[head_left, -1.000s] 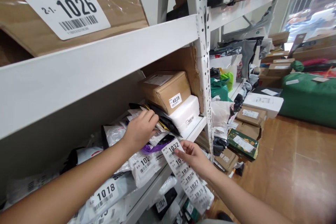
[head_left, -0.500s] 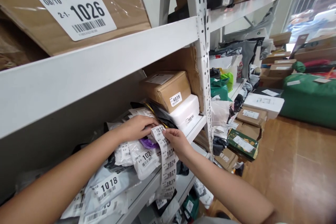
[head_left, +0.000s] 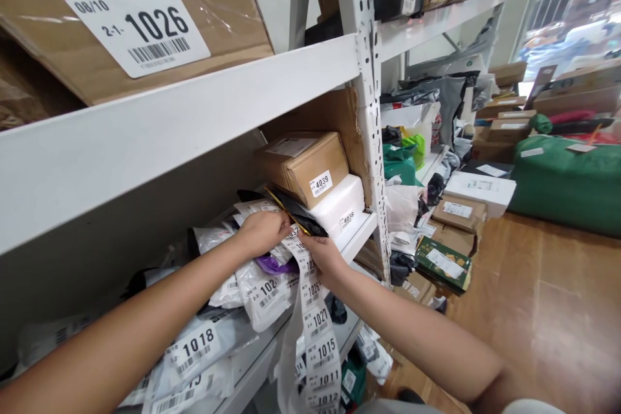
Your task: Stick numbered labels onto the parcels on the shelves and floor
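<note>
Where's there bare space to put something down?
On the wooden floor, right of the green box and in front of the green sack. The shelf is crowded: bags lie below the left hand, the right hand holds the label strip, and a brown box sits beyond.

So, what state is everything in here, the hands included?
Label strip: hanging down
Right hand: pinching the label strip
Left hand: near the strip's top, grip unclear
Package 4038: underneath box 4039
Box 4039: closed
Bag 1018: lying label-up
Green sack: bulging, on the floor
</note>
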`<state>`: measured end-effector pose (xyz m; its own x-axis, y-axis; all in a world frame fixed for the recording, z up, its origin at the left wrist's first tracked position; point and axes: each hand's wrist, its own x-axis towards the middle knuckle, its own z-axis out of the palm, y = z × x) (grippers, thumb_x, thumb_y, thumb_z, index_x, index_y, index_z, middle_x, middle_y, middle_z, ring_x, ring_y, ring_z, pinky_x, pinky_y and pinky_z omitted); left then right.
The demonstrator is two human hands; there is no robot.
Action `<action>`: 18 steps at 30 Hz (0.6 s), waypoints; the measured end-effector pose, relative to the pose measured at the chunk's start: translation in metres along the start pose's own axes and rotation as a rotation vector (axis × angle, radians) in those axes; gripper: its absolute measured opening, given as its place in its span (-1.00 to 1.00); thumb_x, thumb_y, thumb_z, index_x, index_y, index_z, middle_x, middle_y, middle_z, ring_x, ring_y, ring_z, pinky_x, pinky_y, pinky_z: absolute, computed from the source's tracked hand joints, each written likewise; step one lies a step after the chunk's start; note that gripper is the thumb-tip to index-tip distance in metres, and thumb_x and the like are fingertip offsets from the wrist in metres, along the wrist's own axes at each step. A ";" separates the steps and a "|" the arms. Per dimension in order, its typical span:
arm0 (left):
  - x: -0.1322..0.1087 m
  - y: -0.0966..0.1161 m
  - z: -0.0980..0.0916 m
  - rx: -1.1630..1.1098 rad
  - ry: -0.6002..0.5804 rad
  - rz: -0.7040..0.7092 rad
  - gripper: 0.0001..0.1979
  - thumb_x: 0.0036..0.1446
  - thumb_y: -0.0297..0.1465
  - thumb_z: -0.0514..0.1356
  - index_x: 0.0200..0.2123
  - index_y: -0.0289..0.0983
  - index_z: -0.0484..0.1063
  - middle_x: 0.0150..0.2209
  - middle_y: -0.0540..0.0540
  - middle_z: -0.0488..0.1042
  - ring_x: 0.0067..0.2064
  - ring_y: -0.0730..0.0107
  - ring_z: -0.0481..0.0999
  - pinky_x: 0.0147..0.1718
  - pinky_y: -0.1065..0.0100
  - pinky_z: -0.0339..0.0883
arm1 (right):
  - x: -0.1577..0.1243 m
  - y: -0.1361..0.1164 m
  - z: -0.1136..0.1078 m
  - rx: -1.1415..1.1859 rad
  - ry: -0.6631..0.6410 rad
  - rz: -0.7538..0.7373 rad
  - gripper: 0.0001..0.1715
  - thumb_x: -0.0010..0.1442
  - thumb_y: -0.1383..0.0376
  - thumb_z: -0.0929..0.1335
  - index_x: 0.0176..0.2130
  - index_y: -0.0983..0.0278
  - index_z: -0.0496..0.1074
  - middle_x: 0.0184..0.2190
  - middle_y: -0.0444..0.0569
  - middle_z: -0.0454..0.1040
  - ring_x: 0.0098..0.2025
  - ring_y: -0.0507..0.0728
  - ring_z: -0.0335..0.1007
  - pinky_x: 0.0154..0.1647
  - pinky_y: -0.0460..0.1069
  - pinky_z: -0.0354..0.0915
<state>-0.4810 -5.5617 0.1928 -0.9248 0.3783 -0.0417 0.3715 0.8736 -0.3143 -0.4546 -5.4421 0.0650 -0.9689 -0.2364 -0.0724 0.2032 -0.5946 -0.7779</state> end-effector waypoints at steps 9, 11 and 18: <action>-0.002 0.009 0.004 0.159 0.007 0.124 -0.65 0.33 -0.30 -0.04 -0.21 -0.33 0.51 -0.13 -0.27 0.50 -0.05 0.15 0.51 -0.16 0.25 0.37 | -0.021 -0.009 -0.003 0.145 0.050 0.180 -0.40 -0.22 -0.01 0.60 -0.59 0.28 0.26 -0.70 -0.18 0.32 -0.64 -0.05 0.14 -0.58 -0.08 0.07; -0.001 0.011 0.005 0.154 -0.002 0.148 -0.65 0.34 -0.34 -0.05 -0.21 -0.35 0.51 -0.16 -0.28 0.50 -0.01 0.11 0.49 -0.12 0.21 0.38 | -0.032 -0.008 -0.005 0.147 0.055 0.198 -0.37 -0.19 -0.06 0.58 -0.57 0.26 0.22 -0.70 -0.20 0.29 -0.65 -0.06 0.11 -0.60 -0.09 0.03; -0.015 0.010 0.008 -0.127 0.288 -0.079 -0.60 0.11 -0.26 0.30 -0.06 -0.33 0.34 -0.11 -0.20 0.44 -0.14 0.17 0.50 -0.20 0.25 0.39 | -0.072 -0.006 -0.038 0.037 0.013 -0.078 -0.43 0.00 -0.04 0.53 -0.39 0.26 0.23 -0.54 -0.21 0.37 -0.53 -0.06 0.22 -0.47 -0.13 0.14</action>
<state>-0.4642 -5.5607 0.1823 -0.8967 0.3627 0.2537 0.3232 0.9281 -0.1846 -0.3918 -5.3926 0.0510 -0.9838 -0.1783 -0.0209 0.1319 -0.6392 -0.7577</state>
